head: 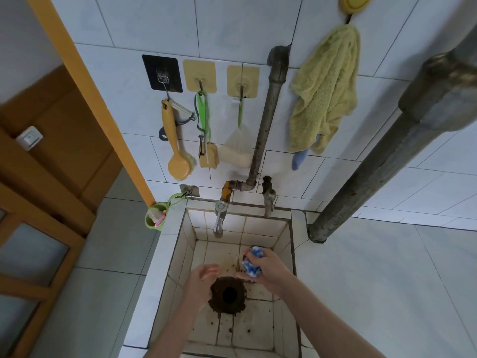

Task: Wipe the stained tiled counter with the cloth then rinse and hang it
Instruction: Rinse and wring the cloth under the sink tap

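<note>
A blue-and-white cloth (253,263) is balled up in my right hand (268,273), which grips it over the tiled sink basin (260,229). My left hand (202,276) hovers beside it, fingers apart and holding nothing, just above the dark rusty drain hole (228,295). A chrome tap (220,219) juts out over the basin's back wall; no water is visibly running. The white tiled counter (374,280) spreads to the right of the sink.
On the wall hang a yellow brush (175,148), a green-handled tool (204,130), a sponge bag (238,148) and a yellow-green towel (325,94) on a round hook. A thick grey pipe (387,161) crosses the right. A green cup (154,215) hangs at the sink's left corner.
</note>
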Motion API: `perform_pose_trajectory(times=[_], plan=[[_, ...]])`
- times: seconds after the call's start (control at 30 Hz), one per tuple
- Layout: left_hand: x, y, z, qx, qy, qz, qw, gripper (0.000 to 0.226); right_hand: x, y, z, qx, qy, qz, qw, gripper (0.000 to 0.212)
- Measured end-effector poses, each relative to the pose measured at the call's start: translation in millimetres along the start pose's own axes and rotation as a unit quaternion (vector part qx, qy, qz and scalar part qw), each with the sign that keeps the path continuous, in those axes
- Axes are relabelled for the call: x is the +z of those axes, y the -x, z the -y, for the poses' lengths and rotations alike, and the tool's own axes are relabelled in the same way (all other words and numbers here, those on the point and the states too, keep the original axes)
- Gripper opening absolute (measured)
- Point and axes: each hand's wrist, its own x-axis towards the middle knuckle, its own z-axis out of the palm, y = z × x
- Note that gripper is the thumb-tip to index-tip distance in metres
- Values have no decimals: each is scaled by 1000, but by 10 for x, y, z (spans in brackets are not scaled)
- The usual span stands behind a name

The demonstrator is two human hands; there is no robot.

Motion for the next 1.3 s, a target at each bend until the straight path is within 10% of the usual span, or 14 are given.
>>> perform_pose_trajectory(times=[0.23, 0.5, 1.0, 1.17, 1.3], plan=[[-62, 6, 21, -10, -81, 24, 996, 31, 41, -124, -10, 55, 124, -97, 986, 41], [-49, 16, -47, -1, -114, 17, 993, 30, 77, -196, -170, -77, 361, -147, 918, 47], [-68, 21, -50, 18, -134, 16, 991, 28, 154, -66, -155, -136, 344, -167, 914, 38], [-67, 30, -47, 22, -128, 19, 991, 27, -200, -324, -171, -240, 51, 134, 960, 23], [-40, 66, -94, 16, -91, 24, 995, 27, 152, -17, -84, -133, 288, -38, 948, 24]])
